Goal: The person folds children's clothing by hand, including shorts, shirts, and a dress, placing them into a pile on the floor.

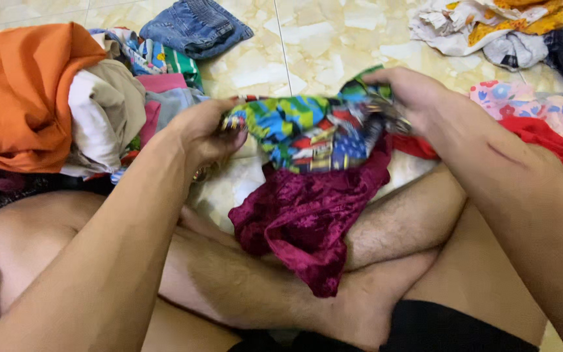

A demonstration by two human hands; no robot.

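A small garment with a bright blue, green and red print [307,130] is stretched between my two hands above my crossed legs. My left hand [206,130] grips its left edge. My right hand [408,98] grips its right edge, fingers curled over the cloth. Below it a dark magenta velvet cloth [301,225] hangs down and drapes over my shin. A red cloth [542,133] lies under my right forearm.
A heap of clothes with an orange piece [24,91] on top sits at the left. Folded jeans [197,26] lie on the marble tile floor [333,39]. More crumpled clothes [503,26] lie at the top right, and a floral pink cloth [555,107] at the right.
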